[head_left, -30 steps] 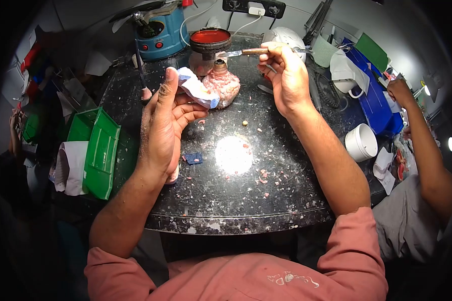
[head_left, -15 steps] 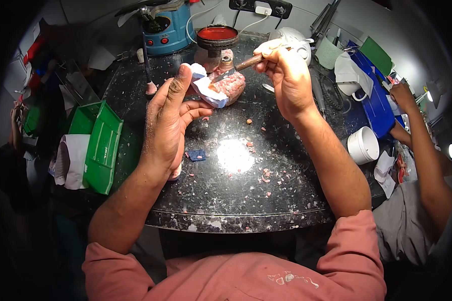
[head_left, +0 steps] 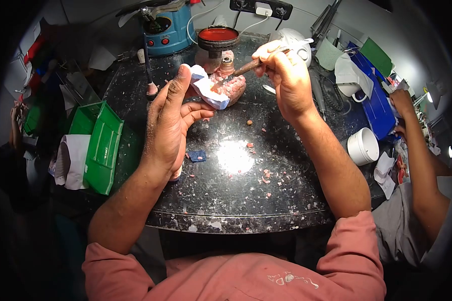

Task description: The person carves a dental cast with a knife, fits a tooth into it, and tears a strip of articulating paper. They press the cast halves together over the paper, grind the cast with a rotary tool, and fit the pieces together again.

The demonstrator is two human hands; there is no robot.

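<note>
Between its thumb and fingers, my left hand (head_left: pixel 168 123) grips a pale lilac-white plaster dental cast (head_left: pixel 217 102), tilted with its hollow side towards the right. My right hand (head_left: pixel 292 83) pinches a wax knife (head_left: pixel 247 66) by its brown wooden handle. The knife's blade points left and down, its tip right at the inner side of the cast. Behind both stands a burner (head_left: pixel 237 89) whose base is caked in lumpy pink wax. A round dark pan of red wax (head_left: pixel 218 34) sits above it at the back.
Pink wax crumbs (head_left: pixel 266 176) and a small dark blue piece (head_left: pixel 197 156) lie on the black table. A green bin (head_left: pixel 103 150) stands left, a blue machine (head_left: pixel 166 37) at the back. On the right are a white tub (head_left: pixel 363 145), a blue tray (head_left: pixel 374 113) and another person's arm (head_left: pixel 421 145).
The knife has turned slightly and its blade has shifted down over the cast. Both my hands stay almost in place. The other person's hands have moved slightly at the right.
</note>
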